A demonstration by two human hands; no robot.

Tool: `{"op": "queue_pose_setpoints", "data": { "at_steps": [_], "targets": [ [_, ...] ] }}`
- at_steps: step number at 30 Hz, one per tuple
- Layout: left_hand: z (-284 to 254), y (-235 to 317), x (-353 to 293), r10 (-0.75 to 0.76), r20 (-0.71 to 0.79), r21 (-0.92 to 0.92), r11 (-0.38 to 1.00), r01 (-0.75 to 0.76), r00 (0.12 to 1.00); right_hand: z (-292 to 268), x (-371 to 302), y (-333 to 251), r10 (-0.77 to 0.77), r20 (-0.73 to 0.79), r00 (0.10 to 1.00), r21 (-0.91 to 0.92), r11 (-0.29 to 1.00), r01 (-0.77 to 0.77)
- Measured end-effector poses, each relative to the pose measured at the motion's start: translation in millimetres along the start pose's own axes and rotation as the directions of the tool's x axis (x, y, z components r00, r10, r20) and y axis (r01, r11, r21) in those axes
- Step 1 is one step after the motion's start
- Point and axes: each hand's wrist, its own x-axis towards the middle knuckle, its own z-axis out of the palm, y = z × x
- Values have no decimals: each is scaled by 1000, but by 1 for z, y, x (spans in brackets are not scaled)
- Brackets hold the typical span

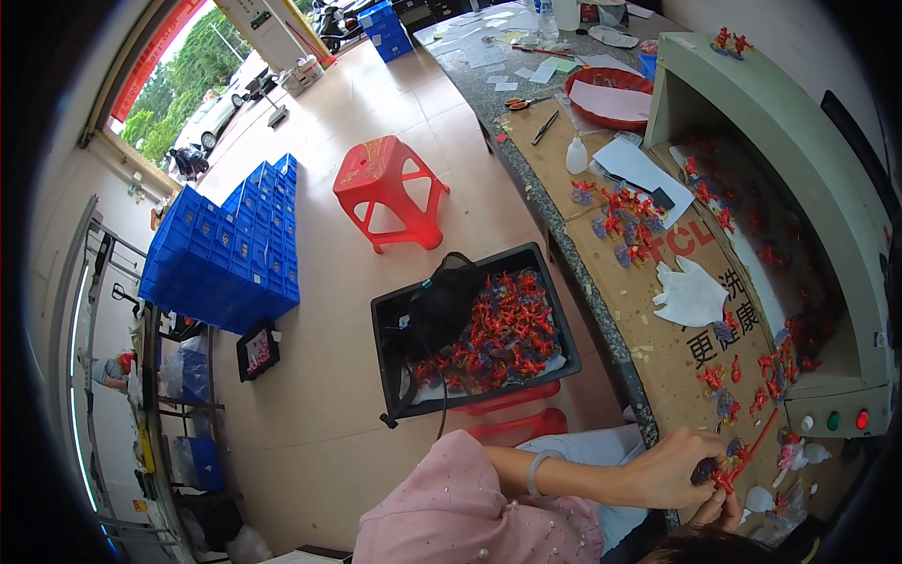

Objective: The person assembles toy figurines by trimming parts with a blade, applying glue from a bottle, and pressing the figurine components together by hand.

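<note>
The small red-and-purple figurine (723,480) at the desk's (584,289) near edge seems light, stiff and fragile; its bulkier purple part looks safest to hold. The left hand (672,470) pinches it; the right hand's (720,510) grasp I cannot tell.

Left hand (672,467): fingers (700,440) are bending inward, pinching at the grip; back of the hand is facing upward. Left wrist (631,484) is sitting just behind the grip, roughly in line with the left forearm (587,482), which is lying bare farther back. Right hand (719,512): partly hidden, is resting just beside the grip, fingers bending toward it; exact contact is remaining unclear.
</note>
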Motion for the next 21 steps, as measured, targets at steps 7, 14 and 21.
{"op": "queue_pose_setpoints", "data": {
  "at_steps": [7,14,21],
  "targets": [
    [-1,4,1,-6,-12,1,1000,6,1000,-5,2,15,-9,-6,1000,35,999,9],
    [-5,2,2,2,-26,7,1000,-2,1000,3,-11,-47,17,-168,986,-44,999,-24],
    [-8,-1,-6,58,-89,18,998,-56,994,-2,12,-9,-356,-122,927,-194,924,329]
  ]
}}
